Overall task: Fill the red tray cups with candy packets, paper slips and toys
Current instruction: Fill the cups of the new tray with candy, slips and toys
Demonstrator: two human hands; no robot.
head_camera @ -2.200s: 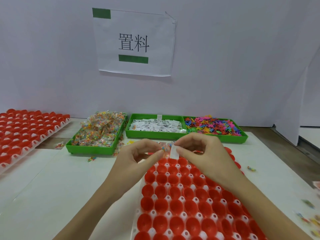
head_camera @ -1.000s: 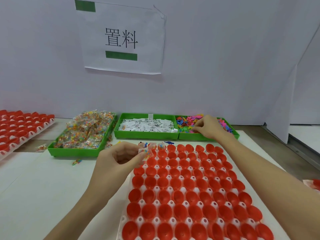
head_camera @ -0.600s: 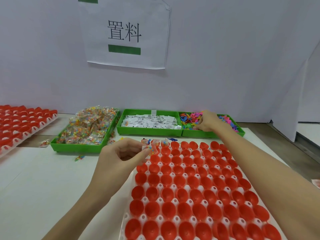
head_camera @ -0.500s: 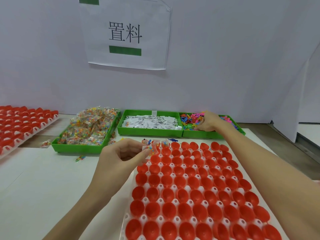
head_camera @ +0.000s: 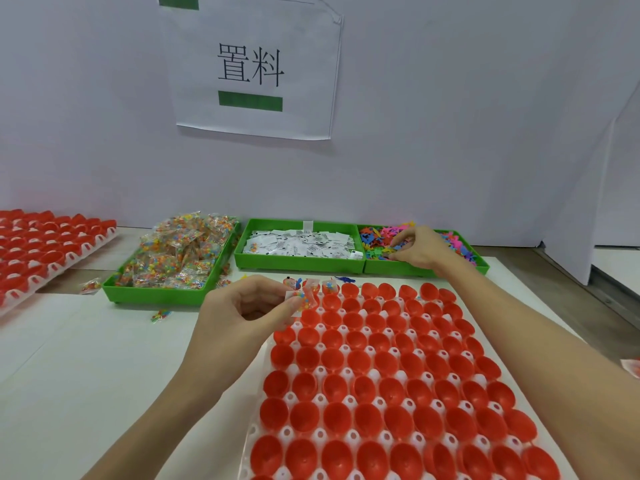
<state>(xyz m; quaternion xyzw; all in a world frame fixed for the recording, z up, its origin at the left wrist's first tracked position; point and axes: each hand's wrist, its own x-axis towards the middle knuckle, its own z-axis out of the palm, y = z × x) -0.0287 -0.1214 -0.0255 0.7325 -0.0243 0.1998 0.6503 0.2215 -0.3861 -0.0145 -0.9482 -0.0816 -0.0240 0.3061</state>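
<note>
A tray of red cups lies in front of me on the white table. My left hand pinches a candy packet with a paper slip over the tray's far left corner. The far-left cups nearby hold candy packets. My right hand reaches into the green bin of coloured toys, fingers curled and pinching among them. A green bin of paper slips and a green bin of candy packets stand to its left.
A second tray of red cups lies at the far left. Loose candy packets lie on the table near the candy bin. A white wall with a paper sign rises behind the bins.
My right hand left the packet at my left hand and reached to the toy bin, where it picks among the toys. My left hand kept its packet and slip.
</note>
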